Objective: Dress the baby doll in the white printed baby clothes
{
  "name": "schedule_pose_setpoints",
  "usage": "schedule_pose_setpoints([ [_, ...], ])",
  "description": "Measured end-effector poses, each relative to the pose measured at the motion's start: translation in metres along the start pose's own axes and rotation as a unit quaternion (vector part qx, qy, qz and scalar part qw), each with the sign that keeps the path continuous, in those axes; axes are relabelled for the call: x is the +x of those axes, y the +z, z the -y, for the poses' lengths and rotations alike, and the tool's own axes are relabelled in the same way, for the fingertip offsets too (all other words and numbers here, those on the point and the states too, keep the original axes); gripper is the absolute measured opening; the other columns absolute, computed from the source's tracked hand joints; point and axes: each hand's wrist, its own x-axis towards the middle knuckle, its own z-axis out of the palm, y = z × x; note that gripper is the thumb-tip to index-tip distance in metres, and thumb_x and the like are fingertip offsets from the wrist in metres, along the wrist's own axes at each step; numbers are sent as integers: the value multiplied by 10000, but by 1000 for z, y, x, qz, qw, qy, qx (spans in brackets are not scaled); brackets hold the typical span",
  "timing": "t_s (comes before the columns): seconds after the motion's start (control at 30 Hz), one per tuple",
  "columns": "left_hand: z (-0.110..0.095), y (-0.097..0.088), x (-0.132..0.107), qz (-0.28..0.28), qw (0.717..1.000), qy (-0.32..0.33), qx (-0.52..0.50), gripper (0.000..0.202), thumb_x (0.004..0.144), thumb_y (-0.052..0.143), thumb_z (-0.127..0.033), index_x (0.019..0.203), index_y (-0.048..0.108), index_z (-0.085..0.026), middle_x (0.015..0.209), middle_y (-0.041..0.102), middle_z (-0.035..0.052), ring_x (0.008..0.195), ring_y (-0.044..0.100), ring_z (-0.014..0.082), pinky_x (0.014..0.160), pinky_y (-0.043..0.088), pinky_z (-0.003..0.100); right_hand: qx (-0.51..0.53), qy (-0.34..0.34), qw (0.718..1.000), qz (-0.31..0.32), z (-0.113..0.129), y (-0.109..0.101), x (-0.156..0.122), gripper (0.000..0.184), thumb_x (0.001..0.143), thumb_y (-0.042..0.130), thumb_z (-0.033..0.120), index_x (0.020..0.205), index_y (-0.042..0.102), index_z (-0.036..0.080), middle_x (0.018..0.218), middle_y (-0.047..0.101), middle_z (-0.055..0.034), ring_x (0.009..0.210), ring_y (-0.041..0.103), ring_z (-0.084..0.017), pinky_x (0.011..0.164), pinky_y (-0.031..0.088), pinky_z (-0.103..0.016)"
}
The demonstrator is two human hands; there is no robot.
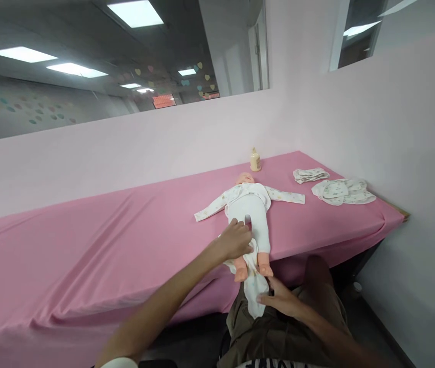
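Note:
A baby doll (265, 265) lies on its back, its bare feet at the near edge of the table. It wears a white patterned long-sleeved top (236, 193), pushed up at the waist, and plain white leggings (261, 232). Over its lower legs, my left hand (236, 239) has its fingers curled closed, apparently on the upper part of a white patterned baby garment (255, 286). That garment hangs between the feet over the table edge. Lower down, my right hand (283, 299) grips its hanging end between thumb and fingers.
The table (133, 245) has a pink cloth over it. A cream pump bottle (255, 160) stands beyond the doll's head. Folded patterned baby clothes (311, 175) and a second cloth pile (343, 191) lie at the right. Pale walls and a mirror (87, 61) border the table.

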Motion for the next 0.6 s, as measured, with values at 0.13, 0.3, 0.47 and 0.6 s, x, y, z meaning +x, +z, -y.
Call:
schedule_pose_setpoints([
  [0.13, 3, -32, -1, 100, 989, -69, -79, 107, 679, 621, -177, 610, 542, -199, 608, 492, -20, 580, 388, 140, 615, 313, 261, -28, 34, 999, 19, 21, 9, -8, 286, 819, 584, 355, 1027, 663, 175, 941, 685, -34, 924, 631, -245, 835, 498, -378],
  [0.3, 14, -42, -12, 6, 902, -221, -372, 106, 671, 636, -208, 723, 552, -171, 653, 542, -20, 571, 456, 109, 525, 314, 214, -105, 36, 994, -14, 85, -10, -35, 278, 827, 576, 401, 947, 693, 180, 923, 688, -43, 867, 600, -232, 751, 489, -320],
  [0.47, 27, -33, -15, -108, 781, -228, -571, 140, 618, 606, -118, 758, 612, -113, 651, 626, 32, 588, 567, 139, 586, 451, 245, -17, 30, 996, -79, 137, -37, -25, 344, 803, 626, 441, 1006, 669, 167, 841, 678, -41, 723, 587, -194, 609, 450, -288],
  [0.6, 37, -24, -14, -143, 738, -195, -630, 346, 602, 551, -46, 930, 654, -82, 742, 689, 65, 688, 639, 183, 683, 513, 280, 29, 26, 990, -138, 155, -61, 4, 330, 782, 655, 439, 968, 647, 167, 705, 620, 10, 577, 506, -118, 523, 368, -234],
])
